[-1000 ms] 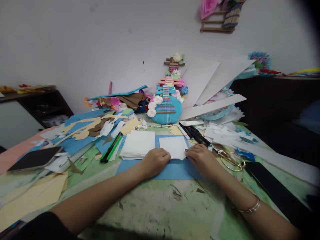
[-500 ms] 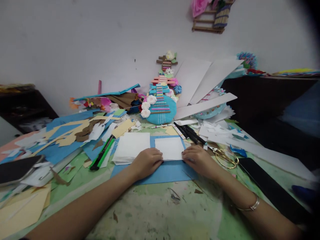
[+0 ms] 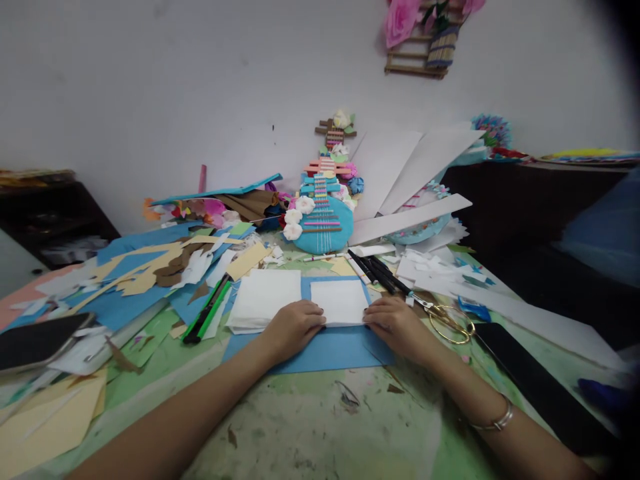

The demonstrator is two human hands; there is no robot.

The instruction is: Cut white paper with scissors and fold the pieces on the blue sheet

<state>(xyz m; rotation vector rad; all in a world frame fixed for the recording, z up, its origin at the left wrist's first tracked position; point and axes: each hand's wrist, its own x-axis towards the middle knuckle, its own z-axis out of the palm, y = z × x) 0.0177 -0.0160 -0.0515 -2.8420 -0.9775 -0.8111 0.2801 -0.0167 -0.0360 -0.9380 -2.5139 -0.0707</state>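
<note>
Over green tabletop (image 3: 280,427), both hands (image 3: 299,325) (image 3: 395,327) pinch white paper (image 3: 340,300), blue packet (image 3: 474,309) illegible.

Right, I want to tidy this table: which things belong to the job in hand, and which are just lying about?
In the job, it seems:
- white square, at the left hand and right hand
- blue sheet beneath
- white stack, probably

Seemingly lying about:
- scissors
- black pens
- brown scraps

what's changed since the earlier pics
The left hand has slid a little to the left along the near edge of the small white paper, so the gap between the hands is wider. That edge, wavy before, now looks straighter. The right hand remains at the near right corner. The white paper stack and blue sheet stayed put.
</note>
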